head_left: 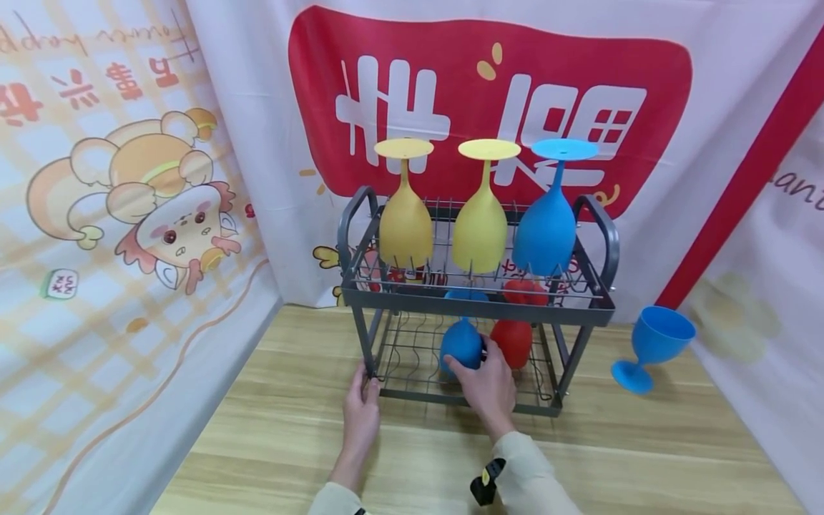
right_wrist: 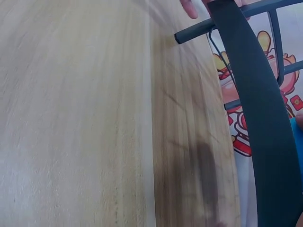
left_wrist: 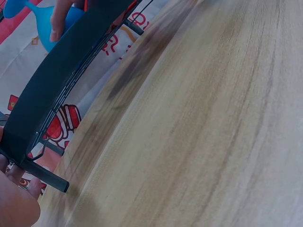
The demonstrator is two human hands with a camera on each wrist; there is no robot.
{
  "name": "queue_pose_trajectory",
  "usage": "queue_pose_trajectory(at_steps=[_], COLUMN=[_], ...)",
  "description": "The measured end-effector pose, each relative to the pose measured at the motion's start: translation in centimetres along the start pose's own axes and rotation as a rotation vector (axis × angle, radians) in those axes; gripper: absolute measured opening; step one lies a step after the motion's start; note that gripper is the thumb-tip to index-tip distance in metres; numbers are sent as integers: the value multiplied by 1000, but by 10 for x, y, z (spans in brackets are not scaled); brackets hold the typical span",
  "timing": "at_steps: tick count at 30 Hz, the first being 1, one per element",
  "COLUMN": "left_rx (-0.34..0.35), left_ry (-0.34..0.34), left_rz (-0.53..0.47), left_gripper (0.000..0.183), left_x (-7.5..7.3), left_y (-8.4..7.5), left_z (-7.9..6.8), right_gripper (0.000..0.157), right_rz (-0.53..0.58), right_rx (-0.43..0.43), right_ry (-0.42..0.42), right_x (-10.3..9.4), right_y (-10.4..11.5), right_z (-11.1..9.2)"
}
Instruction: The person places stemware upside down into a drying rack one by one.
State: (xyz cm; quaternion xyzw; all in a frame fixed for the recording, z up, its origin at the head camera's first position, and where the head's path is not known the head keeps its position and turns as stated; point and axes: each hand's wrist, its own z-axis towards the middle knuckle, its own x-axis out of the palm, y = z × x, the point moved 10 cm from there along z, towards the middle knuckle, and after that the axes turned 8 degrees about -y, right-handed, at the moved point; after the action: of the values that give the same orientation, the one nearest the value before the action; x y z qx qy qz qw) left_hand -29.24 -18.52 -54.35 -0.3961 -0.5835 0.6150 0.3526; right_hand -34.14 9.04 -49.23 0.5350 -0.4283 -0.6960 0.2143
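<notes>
A dark two-tier wire rack point(head_left: 476, 309) stands on the table. On its lower tier, my right hand point(head_left: 491, 386) grips the bowl of an upside-down blue goblet point(head_left: 460, 343), thumb in front and fingers on its right side. Right beside that stands an upside-down red goblet point(head_left: 515, 345), partly hidden by the upper tier. My left hand point(head_left: 362, 411) holds the rack's front left corner; in the left wrist view its fingers point(left_wrist: 19, 203) wrap the corner by the foot. Part of the gripped goblet shows past the front rail point(right_wrist: 265, 127) in the right wrist view.
Along the upper tier stand three upside-down goblets: orange-yellow point(head_left: 405, 229), yellow point(head_left: 479, 236) and blue point(head_left: 546, 232). Another blue goblet point(head_left: 663, 335) is on the wooden table point(head_left: 277, 436), right of the rack. Printed cloth point(head_left: 244, 143) hangs behind and at both sides.
</notes>
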Motion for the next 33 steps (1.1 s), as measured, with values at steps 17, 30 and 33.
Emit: queue_pose_trajectory(at_steps=[17, 30, 33], left_rx=[-39, -43, -37], left_ry=[-5, -2, 0], left_rz=[-6, -25, -22], left_gripper=[57, 57, 56], left_x=[1, 0, -1], left_y=[5, 5, 5], left_z=[0, 0, 1], right_gripper=[85, 82, 81], right_rz=[-161, -207, -196], right_rx=[0, 4, -5], right_ry=[-46, -71, -90], right_x=[6, 8, 6], right_y=[-7, -6, -5], right_z=[8, 7, 4])
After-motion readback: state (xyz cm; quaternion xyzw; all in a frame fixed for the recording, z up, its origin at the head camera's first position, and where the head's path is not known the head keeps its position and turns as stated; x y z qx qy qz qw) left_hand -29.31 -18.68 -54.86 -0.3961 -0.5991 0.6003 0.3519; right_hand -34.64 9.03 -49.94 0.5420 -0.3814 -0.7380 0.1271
